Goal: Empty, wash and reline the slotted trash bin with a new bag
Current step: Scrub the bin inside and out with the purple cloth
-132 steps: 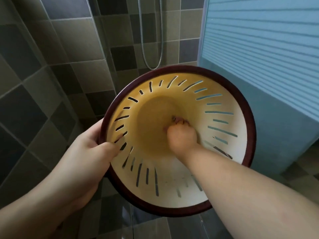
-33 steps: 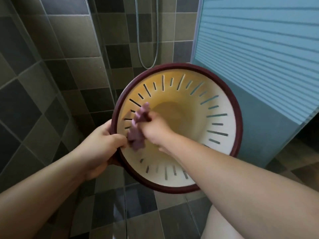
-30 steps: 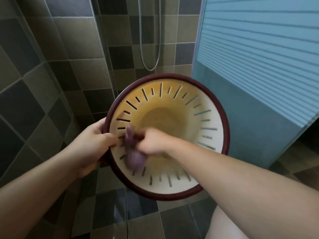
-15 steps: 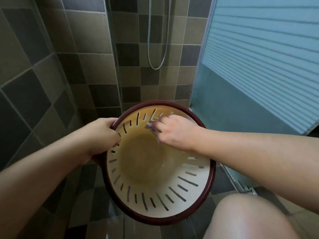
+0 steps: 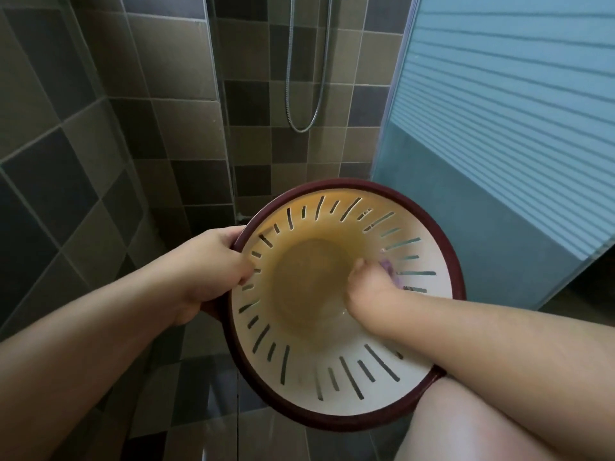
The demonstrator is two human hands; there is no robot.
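Hands at work inside a tiled shower stall: a person holds a slotted trash bin (image 5: 332,371), cream inside with a dark red rim, tipped so its open mouth faces the camera. The left hand (image 5: 213,271) grips the rim on the bin's left side, thumb hooked over the edge onto the inner wall and fingers curled behind it. The right hand (image 5: 369,287) reaches into the bin, its fingers closed around a purple cloth (image 5: 389,269) and pressing it against the inner wall on the right, just beside the slots. The bin's lower edge sits close to the person's bare knee (image 5: 466,424). Behind the bin, a metal shower hose (image 5: 301,128) hangs in a loop against the brown and grey wall tiles (image 5: 100,128). A frosted, striped glass door (image 5: 499,128) stands to the right.
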